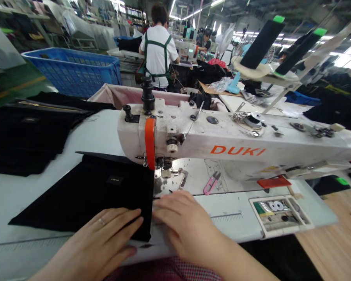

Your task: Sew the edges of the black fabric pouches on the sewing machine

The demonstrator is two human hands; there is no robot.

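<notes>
Factory worktop [17, 195] carried a sewing machine [222, 144]; black cloth [84, 195] lay at nine o'clock from its needle, its right edge lined up with the foot; left hand [105, 234] lay flat on the cloth and right hand [184, 226] touched that edge, each grip spread open, clasping nothing, seemingly steadying the seam.

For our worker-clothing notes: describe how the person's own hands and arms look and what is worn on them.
Both hands are bare, no gloves. The left hand wears a thin ring on one finger; the right hand shows none. The right forearm is uncovered as far as it shows: no sleeve, watch or bracelet.
</notes>
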